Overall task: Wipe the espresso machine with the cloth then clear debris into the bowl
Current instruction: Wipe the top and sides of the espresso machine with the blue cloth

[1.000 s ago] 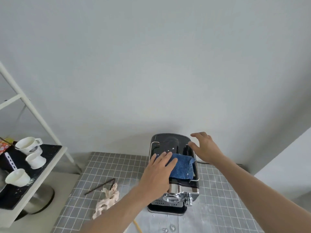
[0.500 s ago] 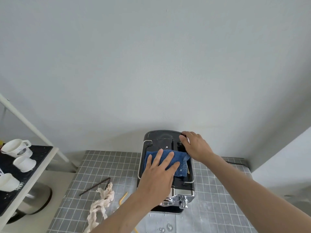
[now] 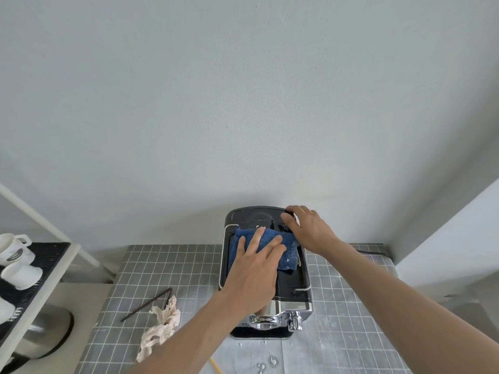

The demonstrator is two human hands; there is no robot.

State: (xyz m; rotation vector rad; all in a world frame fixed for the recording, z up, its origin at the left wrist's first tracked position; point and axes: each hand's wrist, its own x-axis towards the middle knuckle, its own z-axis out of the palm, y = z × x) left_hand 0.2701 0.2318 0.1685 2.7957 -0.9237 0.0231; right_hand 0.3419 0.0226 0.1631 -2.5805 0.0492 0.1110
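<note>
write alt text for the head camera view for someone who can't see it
A person's left hand presses a blue cloth flat on top of a black espresso machine, while the right hand steadies its back right corner. The machine sits on a grey checked tabletop by a pale wall, with a crumpled beige scrap and a thin dark stick lying to its left.

I count one espresso machine (image 3: 266, 273) on the tiled table (image 3: 167, 268), and one blue cloth (image 3: 266, 245) on top of it. I see two hands: one left hand (image 3: 253, 279) and one right hand (image 3: 310, 229). On the table I count one dark bent stick (image 3: 147, 305) and one crumpled pale tissue (image 3: 160, 329). On the shelf at left I count three white cups (image 3: 13, 249), and one metal bowl (image 3: 43, 333) below.
</note>
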